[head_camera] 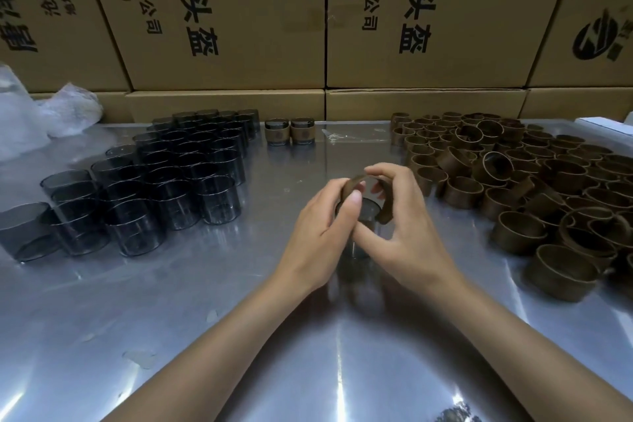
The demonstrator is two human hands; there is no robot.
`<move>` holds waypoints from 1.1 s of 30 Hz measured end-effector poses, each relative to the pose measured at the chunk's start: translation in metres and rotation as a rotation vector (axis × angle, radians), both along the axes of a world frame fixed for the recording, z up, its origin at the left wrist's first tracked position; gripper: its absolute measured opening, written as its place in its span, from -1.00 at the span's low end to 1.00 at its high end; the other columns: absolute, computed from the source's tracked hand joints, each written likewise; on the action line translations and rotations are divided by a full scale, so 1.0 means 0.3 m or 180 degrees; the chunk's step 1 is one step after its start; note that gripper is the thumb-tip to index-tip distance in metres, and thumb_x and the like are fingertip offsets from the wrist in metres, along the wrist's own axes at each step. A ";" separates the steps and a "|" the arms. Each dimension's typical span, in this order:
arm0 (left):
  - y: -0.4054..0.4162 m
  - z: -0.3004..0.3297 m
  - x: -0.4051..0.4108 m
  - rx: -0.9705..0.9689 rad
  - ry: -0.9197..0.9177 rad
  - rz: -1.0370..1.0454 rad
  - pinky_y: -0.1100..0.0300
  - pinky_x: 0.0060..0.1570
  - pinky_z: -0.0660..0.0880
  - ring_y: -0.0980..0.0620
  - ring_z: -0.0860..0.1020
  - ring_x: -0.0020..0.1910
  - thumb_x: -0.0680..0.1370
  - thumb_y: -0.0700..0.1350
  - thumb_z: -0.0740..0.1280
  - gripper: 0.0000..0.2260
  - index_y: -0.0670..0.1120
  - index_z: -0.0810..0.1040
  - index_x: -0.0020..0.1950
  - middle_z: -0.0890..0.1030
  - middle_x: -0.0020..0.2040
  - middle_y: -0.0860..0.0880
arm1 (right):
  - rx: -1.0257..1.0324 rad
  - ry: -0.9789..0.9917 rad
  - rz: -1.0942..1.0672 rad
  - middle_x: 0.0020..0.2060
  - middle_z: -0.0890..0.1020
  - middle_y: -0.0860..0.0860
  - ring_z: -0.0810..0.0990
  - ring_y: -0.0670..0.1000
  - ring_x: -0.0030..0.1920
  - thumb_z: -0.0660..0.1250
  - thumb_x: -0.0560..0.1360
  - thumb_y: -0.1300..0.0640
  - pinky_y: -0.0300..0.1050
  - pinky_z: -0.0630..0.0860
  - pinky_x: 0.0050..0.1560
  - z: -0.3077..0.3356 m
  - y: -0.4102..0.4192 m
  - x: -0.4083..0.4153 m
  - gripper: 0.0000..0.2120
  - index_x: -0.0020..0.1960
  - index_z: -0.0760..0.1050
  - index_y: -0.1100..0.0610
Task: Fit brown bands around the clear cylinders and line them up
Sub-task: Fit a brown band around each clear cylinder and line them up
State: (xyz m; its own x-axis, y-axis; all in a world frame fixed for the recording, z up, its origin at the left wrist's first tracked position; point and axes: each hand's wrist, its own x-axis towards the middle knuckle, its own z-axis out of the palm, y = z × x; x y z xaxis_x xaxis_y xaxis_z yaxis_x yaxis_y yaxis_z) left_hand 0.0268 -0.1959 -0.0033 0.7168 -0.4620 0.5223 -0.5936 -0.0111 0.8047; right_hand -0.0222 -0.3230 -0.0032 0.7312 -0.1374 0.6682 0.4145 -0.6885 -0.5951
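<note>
A clear cylinder [368, 212] stands on the metal table [239, 319] at the centre, mostly hidden between my hands. A brown band [352, 183] sits tilted over its top rim. My left hand [323, 226] grips the band's left side and the cylinder, thumb on top. My right hand [402, 216] pinches the band's right side. Several bare clear cylinders [164, 181] stand packed at the left. Two banded cylinders [289, 130] stand side by side at the back. A heap of loose brown bands [520, 181] covers the right.
Stacked cardboard boxes [239, 27] form a wall along the table's far edge. Crumpled clear plastic bags [41, 116] lie at the back left. A white object [603, 125] shows at the far right edge.
</note>
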 end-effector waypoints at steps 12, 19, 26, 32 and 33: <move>0.004 -0.035 0.039 0.0298 0.0340 0.0055 0.11 0.17 0.45 0.15 0.55 0.11 0.59 0.18 0.02 -0.57 -0.01 0.54 0.19 0.62 0.06 0.08 | 0.0804 0.0538 0.0298 0.01 0.54 -0.20 0.50 -0.15 0.12 0.01 0.67 0.09 -0.20 0.42 0.15 -0.066 -0.001 0.042 -0.77 0.18 0.42 -0.05; 0.009 -0.044 0.060 0.0628 0.0858 -0.0181 0.31 0.24 0.32 0.41 0.42 0.19 0.40 0.42 0.11 -0.33 0.07 0.33 0.38 0.47 0.18 0.32 | 0.1133 0.0514 0.0194 -0.05 0.58 -0.18 0.54 -0.24 0.02 0.00 0.68 0.07 -0.38 0.41 0.03 -0.075 0.003 0.054 -0.75 0.15 0.45 0.01; 0.014 -0.035 0.067 0.0814 0.0899 -0.0023 0.09 0.37 0.32 0.19 0.45 0.26 0.42 0.36 0.12 -0.34 -0.01 0.36 0.38 0.51 0.24 0.12 | 0.1099 0.1421 0.0577 0.18 0.57 -0.23 0.48 -0.21 0.25 0.03 0.49 -0.34 -0.04 0.34 0.37 -0.071 -0.046 0.066 -0.53 0.29 0.41 -0.20; 0.032 -0.027 0.062 0.1161 0.0812 -0.0077 0.25 0.35 0.19 0.16 0.34 0.39 0.42 0.46 -0.13 -0.25 0.07 0.34 0.42 0.43 0.33 0.18 | 0.0838 0.1703 0.0483 0.35 0.43 -0.20 0.34 -0.14 0.39 -0.09 0.56 -0.32 -0.06 0.21 0.44 -0.078 -0.060 0.069 -0.47 0.44 0.26 -0.16; 0.028 -0.035 0.064 0.1172 0.0742 -0.0053 0.27 0.31 0.19 0.15 0.34 0.39 0.38 0.47 -0.13 -0.23 0.07 0.34 0.42 0.43 0.32 0.17 | 0.0800 0.1746 0.0409 0.34 0.42 -0.20 0.34 -0.13 0.39 -0.10 0.56 -0.33 -0.10 0.22 0.40 -0.080 -0.054 0.072 -0.47 0.43 0.25 -0.16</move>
State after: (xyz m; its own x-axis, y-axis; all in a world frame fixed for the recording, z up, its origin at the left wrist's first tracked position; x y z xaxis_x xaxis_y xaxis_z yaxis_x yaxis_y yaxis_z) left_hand 0.0460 -0.1876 -0.0138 0.7870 -0.5996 0.1457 -0.3990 -0.3143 0.8614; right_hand -0.0008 -0.3391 -0.0271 0.9803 -0.1300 0.1485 0.0722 -0.4643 -0.8827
